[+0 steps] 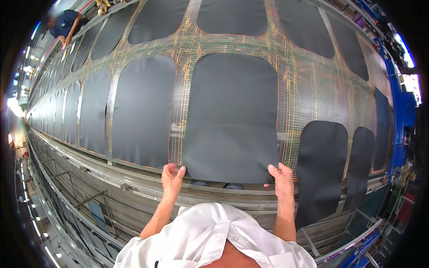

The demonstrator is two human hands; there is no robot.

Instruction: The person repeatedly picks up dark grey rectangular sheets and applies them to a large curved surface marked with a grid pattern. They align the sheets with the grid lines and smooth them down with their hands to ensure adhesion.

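Note:
A large dark grey sheet panel (232,111) with rounded far corners lies in front of me, its near edge lifted off the table's front edge. My left hand (172,179) pinches its near left corner between thumb and fingers. At the near right corner, my right hand (283,179) grips the sheet, thumb on top. Under the panel is a long table surface (317,85) covered with green, yellow and orange lines. To the left, a similar panel (143,111) rests flat beside my left hand.
Right of me, two dark panels (322,174) (360,167) hang over the table's front edge. More panels (237,17) lie in rows at the far side and leftward. A metal rail (125,186) runs along the front. Another person (65,24) works at the far left. Blue machinery (405,109) stands right.

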